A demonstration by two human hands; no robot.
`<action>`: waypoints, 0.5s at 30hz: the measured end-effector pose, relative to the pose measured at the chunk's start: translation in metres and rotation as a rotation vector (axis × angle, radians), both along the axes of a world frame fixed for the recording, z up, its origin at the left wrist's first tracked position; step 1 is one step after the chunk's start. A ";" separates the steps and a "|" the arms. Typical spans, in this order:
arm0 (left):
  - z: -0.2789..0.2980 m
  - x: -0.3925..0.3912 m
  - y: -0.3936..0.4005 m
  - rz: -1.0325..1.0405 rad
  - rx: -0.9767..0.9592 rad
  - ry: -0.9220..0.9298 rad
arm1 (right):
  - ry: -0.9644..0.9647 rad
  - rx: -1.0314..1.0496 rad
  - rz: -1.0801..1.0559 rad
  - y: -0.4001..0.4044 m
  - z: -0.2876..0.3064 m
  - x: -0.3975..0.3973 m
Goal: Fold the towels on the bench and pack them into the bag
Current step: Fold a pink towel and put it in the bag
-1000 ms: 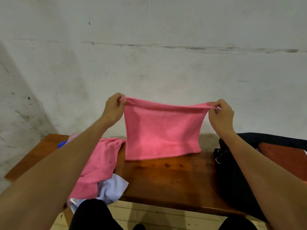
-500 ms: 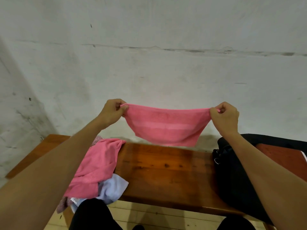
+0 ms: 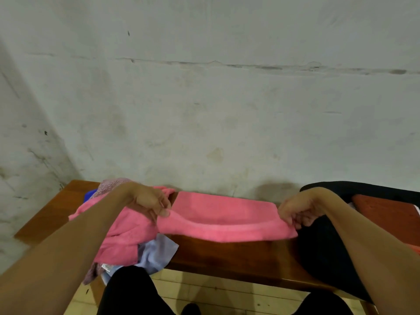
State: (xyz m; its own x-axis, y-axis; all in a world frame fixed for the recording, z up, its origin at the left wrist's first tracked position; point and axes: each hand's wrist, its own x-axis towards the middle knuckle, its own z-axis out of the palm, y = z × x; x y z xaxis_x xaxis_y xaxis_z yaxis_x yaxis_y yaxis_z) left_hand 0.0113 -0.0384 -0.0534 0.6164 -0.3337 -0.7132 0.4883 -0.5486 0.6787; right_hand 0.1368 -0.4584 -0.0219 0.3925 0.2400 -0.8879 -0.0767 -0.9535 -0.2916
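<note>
A pink towel (image 3: 222,214) lies folded in a long strip across the middle of the wooden bench (image 3: 227,258). My left hand (image 3: 151,203) pinches its near left corner and my right hand (image 3: 297,212) pinches its near right corner. Just right of the towel sits the black bag (image 3: 325,258), partly hidden by my right forearm. To the left, under my left forearm, is a heap of unfolded towels: another pink towel (image 3: 122,235), a light blue one (image 3: 156,253) hanging over the front edge, and a mauve one (image 3: 113,185) at the back.
A red-brown cloth (image 3: 386,214) lies on a dark item at the bench's far right. The stained white wall (image 3: 204,110) stands directly behind the bench. My dark-trousered legs (image 3: 129,292) are against the front edge, above a tiled floor (image 3: 216,292).
Both hands came down from chest height to the bench, and the pink towel that hung stretched between them now lies flat, doubled over into a strip.
</note>
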 end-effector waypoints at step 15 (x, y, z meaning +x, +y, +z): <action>-0.040 -0.019 -0.001 0.205 0.062 -0.186 | 0.000 0.089 -0.036 -0.006 -0.017 -0.008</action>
